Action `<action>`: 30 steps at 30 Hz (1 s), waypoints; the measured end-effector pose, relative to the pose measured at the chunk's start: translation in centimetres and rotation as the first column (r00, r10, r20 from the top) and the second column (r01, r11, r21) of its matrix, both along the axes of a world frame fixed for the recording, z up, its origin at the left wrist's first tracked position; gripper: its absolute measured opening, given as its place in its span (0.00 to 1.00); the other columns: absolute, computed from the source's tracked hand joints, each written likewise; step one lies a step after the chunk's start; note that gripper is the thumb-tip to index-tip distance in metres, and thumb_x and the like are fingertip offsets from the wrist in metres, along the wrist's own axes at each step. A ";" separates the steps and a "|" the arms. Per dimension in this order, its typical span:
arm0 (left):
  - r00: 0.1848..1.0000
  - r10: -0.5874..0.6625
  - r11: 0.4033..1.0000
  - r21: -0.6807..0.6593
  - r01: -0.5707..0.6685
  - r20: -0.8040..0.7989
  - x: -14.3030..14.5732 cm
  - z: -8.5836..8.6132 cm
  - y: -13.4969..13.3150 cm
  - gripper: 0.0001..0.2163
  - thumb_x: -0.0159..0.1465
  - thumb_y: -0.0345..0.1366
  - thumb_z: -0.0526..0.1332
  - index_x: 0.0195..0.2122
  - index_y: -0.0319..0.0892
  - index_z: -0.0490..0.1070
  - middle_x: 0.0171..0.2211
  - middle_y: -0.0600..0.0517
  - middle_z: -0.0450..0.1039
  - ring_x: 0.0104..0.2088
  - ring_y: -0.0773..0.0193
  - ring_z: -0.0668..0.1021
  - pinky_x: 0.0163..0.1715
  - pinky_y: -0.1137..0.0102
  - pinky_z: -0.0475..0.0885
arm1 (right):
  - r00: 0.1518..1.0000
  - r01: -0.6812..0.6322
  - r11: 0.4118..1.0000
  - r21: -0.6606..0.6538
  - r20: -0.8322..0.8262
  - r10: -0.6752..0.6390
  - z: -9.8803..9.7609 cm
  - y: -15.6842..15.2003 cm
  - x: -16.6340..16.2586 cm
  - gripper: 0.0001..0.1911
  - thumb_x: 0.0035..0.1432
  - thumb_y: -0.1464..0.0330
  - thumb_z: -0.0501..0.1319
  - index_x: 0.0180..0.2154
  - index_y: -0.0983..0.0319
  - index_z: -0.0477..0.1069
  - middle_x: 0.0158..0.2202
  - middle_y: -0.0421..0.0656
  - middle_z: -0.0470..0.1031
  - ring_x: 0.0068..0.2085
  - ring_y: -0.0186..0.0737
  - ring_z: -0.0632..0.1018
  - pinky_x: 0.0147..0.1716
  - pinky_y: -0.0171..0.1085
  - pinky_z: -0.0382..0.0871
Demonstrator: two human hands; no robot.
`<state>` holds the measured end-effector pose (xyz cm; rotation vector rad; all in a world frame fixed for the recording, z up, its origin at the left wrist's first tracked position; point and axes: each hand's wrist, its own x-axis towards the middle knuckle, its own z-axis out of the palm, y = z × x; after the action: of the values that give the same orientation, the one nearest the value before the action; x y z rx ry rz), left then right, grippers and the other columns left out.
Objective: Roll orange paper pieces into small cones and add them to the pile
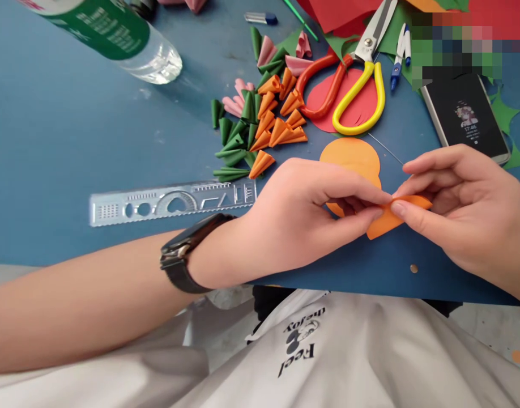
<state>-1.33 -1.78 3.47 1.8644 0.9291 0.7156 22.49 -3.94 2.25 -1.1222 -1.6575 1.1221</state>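
Observation:
My left hand (302, 209) and my right hand (468, 209) both pinch a small piece of orange paper (383, 224) above the table's near edge. The paper looks bent or curled between my fingertips; part of it is covered by them. Behind my left fingers lies a lighter orange paper shape (351, 156) with rounded lobes, partly hidden. Beyond it rest scissors (357, 79) with one red and one yellow handle, on top of a red paper shape (328, 93). To the left are several rolled orange paper cones (281, 131), with green paper cones (234, 139) among them.
A clear plastic ruler (170, 203) lies left of my left hand. A water bottle (111, 34) is at the upper left. The phone (466, 116) lies beyond my right hand, near blue-and-white pens (397, 62). Pink cones (241, 99) and green scraps (504, 113) are scattered about.

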 end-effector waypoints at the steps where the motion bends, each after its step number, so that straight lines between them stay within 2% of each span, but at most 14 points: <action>1: 1.000 0.004 1.000 0.013 -0.004 -0.011 0.0 -0.1 0.0 0.04 0.71 0.36 0.71 0.41 0.50 0.88 0.39 0.54 0.91 0.35 0.62 0.89 0.39 0.69 0.84 | 1.000 -0.004 1.000 0.009 -0.001 0.004 0.0 0.1 0.0 0.15 0.64 0.74 0.74 0.47 0.51 0.77 0.37 0.38 0.88 0.36 0.43 0.89 0.36 0.39 0.87; 7: 0.998 -0.007 0.994 0.105 0.015 -0.067 0.5 -0.9 -0.1 0.05 0.73 0.35 0.68 0.46 0.47 0.83 0.37 0.53 0.89 0.32 0.64 0.86 0.35 0.68 0.81 | 0.994 -0.010 0.999 0.032 0.107 0.007 -0.8 0.7 0.5 0.14 0.63 0.72 0.75 0.46 0.51 0.77 0.38 0.37 0.88 0.35 0.44 0.89 0.35 0.42 0.88; 9: 0.987 0.022 0.987 0.161 0.004 -0.161 0.8 -1.2 -0.3 0.06 0.74 0.35 0.65 0.47 0.47 0.81 0.38 0.52 0.88 0.33 0.63 0.85 0.37 0.66 0.79 | 0.990 -0.022 0.996 0.090 0.139 0.009 -1.3 0.9 0.7 0.13 0.63 0.73 0.73 0.46 0.52 0.78 0.38 0.38 0.88 0.37 0.45 0.89 0.38 0.43 0.88; 11: 0.959 0.052 0.975 0.222 0.011 -0.278 1.0 -1.3 -0.4 0.06 0.74 0.35 0.63 0.44 0.47 0.81 0.36 0.52 0.86 0.34 0.61 0.85 0.38 0.65 0.76 | 0.978 -0.058 0.981 0.183 0.207 0.019 -1.5 1.2 0.8 0.13 0.64 0.74 0.72 0.47 0.53 0.78 0.40 0.40 0.88 0.39 0.46 0.89 0.41 0.45 0.88; 14: 0.927 0.048 0.964 0.259 0.054 -0.371 1.1 -1.3 -0.5 0.09 0.74 0.34 0.60 0.38 0.46 0.80 0.35 0.50 0.84 0.35 0.60 0.83 0.38 0.66 0.73 | 0.904 -0.165 0.933 0.320 0.427 0.014 -1.6 1.6 0.8 0.12 0.68 0.75 0.67 0.50 0.55 0.77 0.44 0.45 0.87 0.44 0.50 0.88 0.46 0.49 0.86; 16: 0.925 0.034 0.966 0.249 0.066 -0.378 1.2 -1.2 -0.4 0.09 0.74 0.34 0.60 0.37 0.45 0.79 0.36 0.50 0.84 0.36 0.60 0.83 0.39 0.66 0.73 | 0.857 -0.229 0.851 0.473 0.512 -0.054 -1.2 1.7 0.8 0.09 0.70 0.74 0.66 0.49 0.57 0.77 0.45 0.49 0.86 0.47 0.54 0.86 0.47 0.53 0.84; 17: 0.929 0.034 0.968 0.243 0.062 -0.369 1.2 -1.2 -0.4 0.09 0.73 0.34 0.61 0.37 0.45 0.80 0.36 0.51 0.84 0.36 0.60 0.82 0.39 0.66 0.73 | 0.856 -0.246 0.789 0.563 0.508 -0.095 -1.0 1.7 0.8 0.08 0.69 0.73 0.66 0.48 0.59 0.77 0.46 0.52 0.85 0.47 0.56 0.85 0.47 0.54 0.83; 18: 0.932 0.040 0.970 0.239 0.050 -0.359 1.2 -1.2 -0.3 0.08 0.73 0.34 0.61 0.38 0.45 0.80 0.35 0.51 0.84 0.35 0.61 0.82 0.38 0.66 0.73 | 0.850 -0.257 0.757 0.600 0.513 -0.118 -0.7 1.5 0.8 0.06 0.69 0.74 0.66 0.47 0.60 0.78 0.45 0.53 0.85 0.46 0.56 0.83 0.47 0.55 0.81; 19: 0.937 0.046 0.971 0.234 0.039 -0.345 1.2 -1.3 -0.2 0.07 0.71 0.34 0.62 0.38 0.45 0.80 0.34 0.52 0.84 0.34 0.61 0.81 0.38 0.66 0.73 | 0.828 -0.299 0.761 0.576 0.553 -0.093 -0.4 1.4 0.9 0.07 0.69 0.75 0.65 0.45 0.58 0.78 0.44 0.51 0.84 0.46 0.55 0.82 0.48 0.54 0.80; 20: 0.945 0.051 0.973 0.230 0.026 -0.323 1.3 -1.3 -0.1 0.07 0.70 0.34 0.63 0.37 0.45 0.80 0.33 0.53 0.84 0.33 0.62 0.81 0.37 0.66 0.73 | 0.848 -0.319 0.717 0.620 0.525 -0.076 -0.2 1.1 1.0 0.09 0.68 0.77 0.65 0.41 0.56 0.77 0.39 0.47 0.83 0.41 0.52 0.80 0.44 0.52 0.78; 22: 0.964 0.049 0.977 0.214 0.009 -0.261 1.3 -1.6 0.2 0.06 0.68 0.34 0.64 0.36 0.46 0.81 0.31 0.54 0.85 0.30 0.63 0.80 0.34 0.66 0.73 | 0.773 -0.488 0.666 0.564 0.634 0.028 0.2 0.7 1.3 0.10 0.67 0.78 0.65 0.38 0.57 0.77 0.36 0.47 0.81 0.38 0.51 0.78 0.38 0.52 0.75; 23: 0.972 0.053 0.979 0.203 -0.005 -0.228 1.3 -1.7 0.3 0.06 0.67 0.35 0.64 0.35 0.46 0.81 0.31 0.55 0.85 0.29 0.64 0.80 0.33 0.66 0.73 | 0.758 -0.530 0.635 0.561 0.649 0.059 0.2 0.5 1.4 0.10 0.67 0.79 0.65 0.37 0.59 0.78 0.36 0.48 0.81 0.37 0.51 0.76 0.36 0.52 0.75; 27: 0.983 0.083 0.971 0.234 -0.044 -0.162 1.3 -2.0 0.6 0.06 0.67 0.36 0.66 0.33 0.46 0.82 0.30 0.55 0.85 0.28 0.65 0.80 0.32 0.65 0.72 | 0.691 -0.609 0.620 0.494 0.715 0.109 0.0 0.2 1.6 0.10 0.69 0.79 0.62 0.46 0.65 0.81 0.42 0.52 0.83 0.42 0.54 0.77 0.37 0.52 0.76; 30: 0.978 0.079 0.971 0.237 -0.031 -0.194 1.2 -2.0 0.5 0.06 0.68 0.36 0.66 0.35 0.45 0.82 0.30 0.54 0.85 0.29 0.63 0.80 0.32 0.63 0.71 | 0.649 -0.635 0.620 0.462 0.754 0.102 -0.1 0.0 1.3 0.11 0.71 0.78 0.60 0.44 0.65 0.81 0.41 0.51 0.83 0.42 0.52 0.78 0.38 0.51 0.77</action>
<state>-0.13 -1.25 1.50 2.1565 1.0675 0.7017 23.81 -3.96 2.13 -0.6415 -2.7131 0.1563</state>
